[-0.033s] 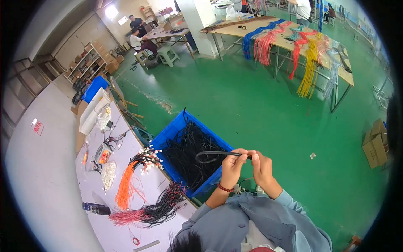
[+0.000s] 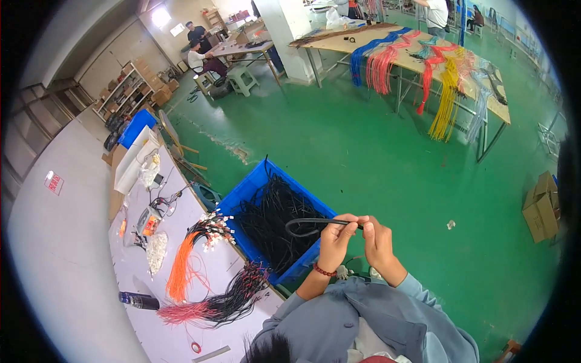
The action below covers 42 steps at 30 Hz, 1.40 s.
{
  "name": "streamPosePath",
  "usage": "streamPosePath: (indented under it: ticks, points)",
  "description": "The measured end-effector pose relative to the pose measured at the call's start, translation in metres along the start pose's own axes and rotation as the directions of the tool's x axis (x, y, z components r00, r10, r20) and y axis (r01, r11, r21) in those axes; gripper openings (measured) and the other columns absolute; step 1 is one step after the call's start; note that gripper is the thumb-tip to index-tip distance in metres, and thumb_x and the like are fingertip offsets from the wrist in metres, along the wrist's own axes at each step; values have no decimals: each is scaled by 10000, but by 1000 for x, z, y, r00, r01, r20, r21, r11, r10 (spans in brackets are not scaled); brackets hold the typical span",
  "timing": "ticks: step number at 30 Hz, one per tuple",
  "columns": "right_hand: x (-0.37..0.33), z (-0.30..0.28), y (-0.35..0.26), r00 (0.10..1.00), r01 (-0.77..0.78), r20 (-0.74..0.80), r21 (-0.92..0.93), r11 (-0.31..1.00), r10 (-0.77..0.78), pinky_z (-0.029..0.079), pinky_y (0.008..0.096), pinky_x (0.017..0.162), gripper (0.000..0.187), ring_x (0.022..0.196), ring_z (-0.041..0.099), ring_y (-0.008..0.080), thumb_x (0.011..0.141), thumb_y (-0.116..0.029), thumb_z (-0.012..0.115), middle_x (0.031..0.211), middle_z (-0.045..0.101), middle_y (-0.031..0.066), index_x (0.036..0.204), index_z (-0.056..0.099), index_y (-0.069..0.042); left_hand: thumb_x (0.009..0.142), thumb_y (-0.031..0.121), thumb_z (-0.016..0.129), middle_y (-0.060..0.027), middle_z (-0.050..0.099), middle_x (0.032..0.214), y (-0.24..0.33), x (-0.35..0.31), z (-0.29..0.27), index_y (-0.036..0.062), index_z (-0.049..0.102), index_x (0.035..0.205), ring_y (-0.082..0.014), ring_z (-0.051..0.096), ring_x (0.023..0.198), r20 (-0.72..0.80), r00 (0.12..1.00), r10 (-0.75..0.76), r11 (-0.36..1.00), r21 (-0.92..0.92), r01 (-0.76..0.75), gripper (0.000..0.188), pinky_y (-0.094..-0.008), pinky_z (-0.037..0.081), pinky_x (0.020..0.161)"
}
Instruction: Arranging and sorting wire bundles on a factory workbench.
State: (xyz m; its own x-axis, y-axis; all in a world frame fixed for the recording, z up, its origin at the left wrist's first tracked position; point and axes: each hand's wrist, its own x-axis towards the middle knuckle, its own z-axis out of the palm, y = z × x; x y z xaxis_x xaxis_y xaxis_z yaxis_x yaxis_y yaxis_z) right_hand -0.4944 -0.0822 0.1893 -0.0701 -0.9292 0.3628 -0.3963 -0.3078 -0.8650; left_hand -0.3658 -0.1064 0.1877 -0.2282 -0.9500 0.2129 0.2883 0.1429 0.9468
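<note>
My left hand [image 2: 336, 244] pinches a looped black cable [image 2: 302, 221] between thumb and fingers. The loop sticks out to the left, above a blue crate [image 2: 315, 202] filled with similar black cables [image 2: 272, 212]. Close on the right, my right hand [image 2: 379, 243] has its thumb and fingers pinched together at the cable's end; the very tip is hidden by the fingers. Both hands are in front of my body, near the crate's right corner.
Left of the crate, a white table [image 2: 236, 330] bears a bundle of orange wires [image 2: 180, 266], a red-and-black wire bundle [image 2: 227, 302] and a dark bottle [image 2: 139, 300]. A cardboard box [image 2: 540, 209] stands at right. Farther off, coloured wires hang over a long table [image 2: 387, 55]; people sit and stand beyond.
The cable's loop has shifted very slightly to the right. Both hands stay almost where they were, with the same pinch.
</note>
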Motion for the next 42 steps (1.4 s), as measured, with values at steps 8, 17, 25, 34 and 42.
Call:
streamPosePath:
  ticks: [8,17,25,34,42]
  points:
    - [17,8,7,995,-80,-46,183,980,90,404,268,505,577,586,491,131,957,-475,266,739,517,76,1298,343,-16,898,39,536,-87,622,928,-17,-8,4,-19,528,1032,-136,616,855,26,1000,-15,997,81,13,147,-246,500,755]
    - [17,15,10,861,-509,344,570,645,376,421,251,556,410,618,500,107,963,-314,390,818,548,44,1259,390,-30,894,56,541,-80,606,829,-23,4,-14,9,494,953,-130,602,768,-193,981,10,1000,6,-9,89,-241,497,695]
    - [-10,14,49,861,-443,452,440,781,233,444,256,700,198,689,555,117,919,-167,530,806,629,48,980,640,-14,899,16,493,-125,598,898,9,28,-66,23,470,986,-228,631,841,-341,940,-1,972,-222,-79,90,-297,540,749]
    - [24,5,22,944,-17,328,122,992,-24,439,260,666,193,693,548,125,898,-186,568,749,623,45,943,669,-28,907,11,488,-99,576,894,-11,13,-39,42,473,982,-221,597,901,-14,990,-137,948,-291,127,83,-290,515,771]
    - [4,13,46,888,-322,449,460,827,96,449,258,622,238,715,564,124,923,-197,530,785,605,47,969,642,7,903,20,505,-101,576,869,1,25,-69,52,486,987,-182,574,798,-221,974,48,904,-404,-136,91,-261,492,707]
